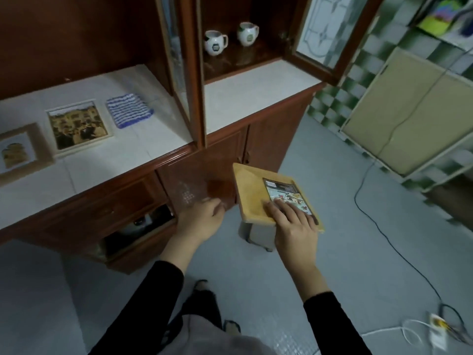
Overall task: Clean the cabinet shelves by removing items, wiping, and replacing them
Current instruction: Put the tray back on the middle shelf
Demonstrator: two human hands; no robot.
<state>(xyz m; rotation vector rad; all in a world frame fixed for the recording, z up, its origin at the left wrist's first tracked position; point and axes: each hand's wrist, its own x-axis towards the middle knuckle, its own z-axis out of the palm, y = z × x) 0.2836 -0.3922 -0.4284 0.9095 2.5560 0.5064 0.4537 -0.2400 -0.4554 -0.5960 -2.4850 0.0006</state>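
Note:
The wooden cabinet (222,73) stands with its glass door (330,29) swung open. Two white mugs (215,43) (247,34) sit on the dark shelf inside. On the white counter lies a blue-and-white striped cloth (129,110). My left hand (202,219) is curled round what looks like a clear glass item (185,194), blurred against the lower cabinet doors. My right hand (294,221) rests flat, fingers straight, on a printed card (284,192) lying on a wooden-topped stool (249,193).
Two framed pictures (79,125) (18,152) lie on the counter at left. A lower drawer (138,226) stands open with items inside. A black cable (384,226) crosses the floor to a power strip (437,326). A beige panel (409,108) leans at right.

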